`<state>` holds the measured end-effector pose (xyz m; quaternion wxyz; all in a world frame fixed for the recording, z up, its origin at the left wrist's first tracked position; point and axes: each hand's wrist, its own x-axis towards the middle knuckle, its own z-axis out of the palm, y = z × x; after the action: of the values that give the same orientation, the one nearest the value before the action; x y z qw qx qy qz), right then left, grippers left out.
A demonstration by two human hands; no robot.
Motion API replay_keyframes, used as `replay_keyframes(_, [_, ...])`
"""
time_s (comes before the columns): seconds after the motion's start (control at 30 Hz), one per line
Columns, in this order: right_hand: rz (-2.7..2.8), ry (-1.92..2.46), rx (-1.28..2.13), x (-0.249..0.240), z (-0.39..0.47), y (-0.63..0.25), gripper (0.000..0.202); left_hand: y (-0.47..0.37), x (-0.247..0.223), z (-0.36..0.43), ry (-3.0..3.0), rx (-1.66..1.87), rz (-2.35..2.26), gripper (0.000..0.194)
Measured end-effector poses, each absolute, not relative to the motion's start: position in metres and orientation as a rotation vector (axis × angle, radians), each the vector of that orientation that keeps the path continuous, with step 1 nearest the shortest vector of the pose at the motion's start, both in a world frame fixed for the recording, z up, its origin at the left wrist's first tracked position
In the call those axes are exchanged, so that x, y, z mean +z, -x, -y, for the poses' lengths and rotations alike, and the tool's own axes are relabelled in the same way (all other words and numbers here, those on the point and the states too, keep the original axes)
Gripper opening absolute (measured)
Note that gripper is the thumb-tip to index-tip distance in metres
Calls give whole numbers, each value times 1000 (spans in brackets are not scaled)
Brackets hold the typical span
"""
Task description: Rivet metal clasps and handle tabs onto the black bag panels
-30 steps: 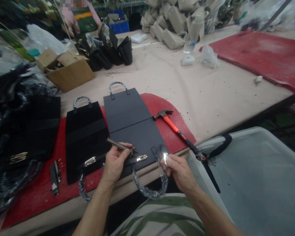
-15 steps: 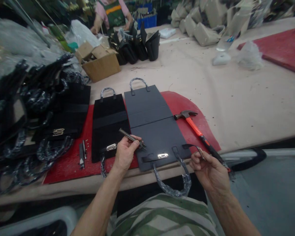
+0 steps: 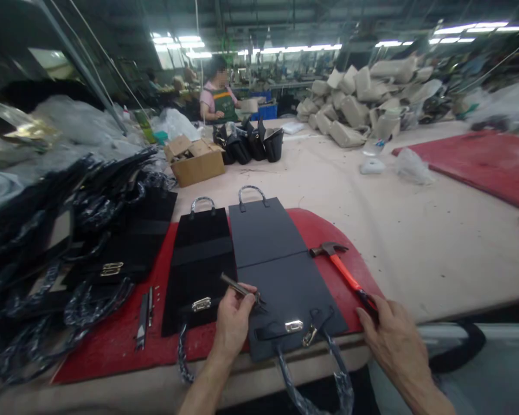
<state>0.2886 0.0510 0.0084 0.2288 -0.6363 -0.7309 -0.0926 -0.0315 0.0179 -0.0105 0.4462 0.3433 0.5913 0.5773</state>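
In my left hand (image 3: 233, 320) is a slim metal tool (image 3: 233, 282) with a thin pronged end, pinched above the dark grey bag panel (image 3: 277, 282); its exact kind is unclear. My right hand (image 3: 393, 340) is closed round the lower handle of a claw hammer (image 3: 343, 271) with an orange and black grip, whose head rests on the red mat (image 3: 324, 222). The panel has plastic-wrapped handles and a shiny clasp plate (image 3: 293, 327). Beside that plate lies a small strap with metal hardware (image 3: 310, 335). A black bag panel (image 3: 203, 262) lies to the left.
Thin metal tools (image 3: 142, 320) and tiny pieces lie at the mat's left. Further left is a heap of black bag parts (image 3: 69, 253). Behind stand a cardboard box (image 3: 199, 168), black bags (image 3: 255, 144) and a beige pile (image 3: 350, 104). Across the table is a person (image 3: 219, 104).
My right hand has let go of the small strap, now lying on the grey panel, and closed on the hammer's handle. My left hand still holds the metal tool. The view has tilted up.
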Motion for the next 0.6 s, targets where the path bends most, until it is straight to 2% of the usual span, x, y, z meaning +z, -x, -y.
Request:
replay_keyframes(0.17, [2029, 1907, -220, -2, -80, -305, 30, 22, -11, -29, -919, 1400, -1515, 26])
replay_keyframes(0.33, [1985, 1962, -289, 8, -94, -297, 30, 11, -8, -42, -962, 1355, -1524, 24])
replay_keyframes(0.47, [1925, 1797, -329, 8, -79, -287, 34, 10, -1, -45, -973, 1344, -1540, 30])
replay_keyframes(0.6, [1821, 1461, -151, -4, -75, -265, 30, 9, 6, -42, -858, 1350, -1471, 44])
